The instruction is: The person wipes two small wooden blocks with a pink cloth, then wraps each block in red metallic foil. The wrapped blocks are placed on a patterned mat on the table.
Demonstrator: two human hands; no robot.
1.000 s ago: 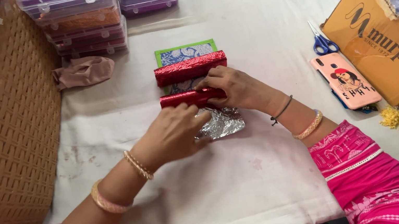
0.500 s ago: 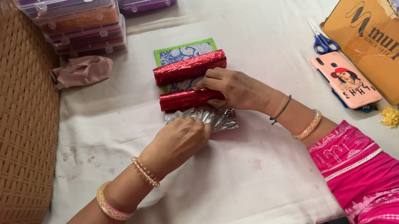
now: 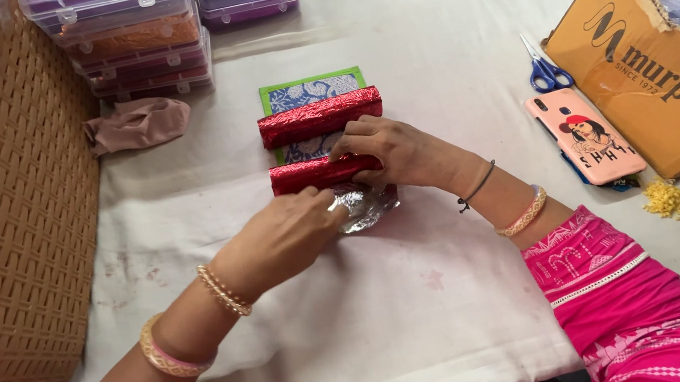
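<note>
Both hands (image 3: 340, 191), fingers curled, press a red foil roll (image 3: 315, 173).

Bright, even light, soft shadows under the arms, sharp focus, slight stretching at the edges.

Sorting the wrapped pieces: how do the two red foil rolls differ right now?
The far red roll lies untouched on the green-edged card; the near red roll is under the right hand, silver foil beside it. The far one looks slightly longer. Both are shiny red and lie crosswise.
</note>
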